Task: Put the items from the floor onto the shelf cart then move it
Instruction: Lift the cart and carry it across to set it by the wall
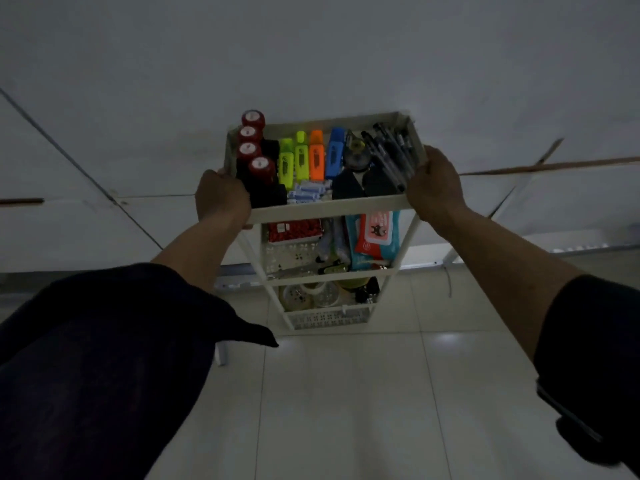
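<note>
A white three-tier shelf cart (325, 211) stands on the tiled floor in front of me. My left hand (221, 199) grips the top tray's near-left corner. My right hand (434, 183) grips its right rim. The top tray holds red-capped black bottles (258, 164), several coloured highlighters (304, 161), dark pens (391, 150) and a pile of small white-blue pieces (308, 194). On the middle tier lie a wet-wipe pack (375, 237) and a red box (294, 230). Tape rolls (311, 294) sit on the bottom tier.
Pale walls or panels (104, 220) with dark seams rise behind the cart. Glossy white floor tiles (346, 393) spread toward me. A thin cable (448, 282) hangs at the right near the baseboard. The scene is dim.
</note>
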